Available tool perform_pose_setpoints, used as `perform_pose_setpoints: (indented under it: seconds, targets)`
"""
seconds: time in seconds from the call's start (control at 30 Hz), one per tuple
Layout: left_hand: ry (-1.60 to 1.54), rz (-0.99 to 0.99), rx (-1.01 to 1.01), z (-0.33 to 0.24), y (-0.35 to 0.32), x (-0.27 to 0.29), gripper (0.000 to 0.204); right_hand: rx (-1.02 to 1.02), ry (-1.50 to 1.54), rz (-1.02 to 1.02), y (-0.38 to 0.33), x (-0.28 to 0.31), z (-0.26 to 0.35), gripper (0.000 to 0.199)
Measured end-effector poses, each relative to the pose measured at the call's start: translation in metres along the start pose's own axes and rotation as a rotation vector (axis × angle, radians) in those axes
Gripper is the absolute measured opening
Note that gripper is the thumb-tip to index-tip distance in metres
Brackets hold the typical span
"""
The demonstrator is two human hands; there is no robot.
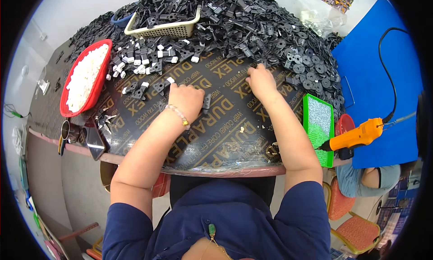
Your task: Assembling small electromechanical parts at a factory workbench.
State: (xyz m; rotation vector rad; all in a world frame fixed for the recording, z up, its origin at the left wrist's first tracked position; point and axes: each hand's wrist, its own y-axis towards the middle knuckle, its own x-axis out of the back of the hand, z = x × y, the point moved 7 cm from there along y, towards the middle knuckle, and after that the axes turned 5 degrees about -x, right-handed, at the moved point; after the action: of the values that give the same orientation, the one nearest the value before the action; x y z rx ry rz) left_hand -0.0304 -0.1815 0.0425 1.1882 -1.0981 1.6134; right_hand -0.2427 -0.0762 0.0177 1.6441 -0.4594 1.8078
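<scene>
Head view: the left hand (186, 99) is seen curled, knuckles up, pressed onto a small black part (206, 102) that pokes out at its 3 o'clock side; whether the part is truly gripped cannot be told. The right hand (260, 81) is laid on the board (225, 138) with fingers bent into the edge of the black pile (270, 34), which lies at 12 o'clock from it; nothing is clearly held. The pile is reached sooner by the right hand than by the left. Parts already fitted with white tips (144, 63) are spread at 11 o'clock from the left hand, just beyond its fingers. Farther out at 9 o'clock, a red basket (104, 75) is filled with white pieces; at 12 o'clock a cream basket (180, 30) is loaded with black parts. At 3 o'clock a green tray (311, 120) and an orange driver (358, 134) are found.
</scene>
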Motion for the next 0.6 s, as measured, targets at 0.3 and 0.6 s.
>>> perform_pose_setpoints:
  seconds: [0.3,0.6]
  targets:
    - [-0.467,-0.192,0.036,0.016,0.006,0.007,0.021,0.45,0.026,0.964,-0.073,0.04,0.088,0.029]
    - [-1.206,-0.414,-0.082,0.018,0.018,-0.012,0.07,0.405,1.461,0.225,0.109,0.188,0.243,0.063]
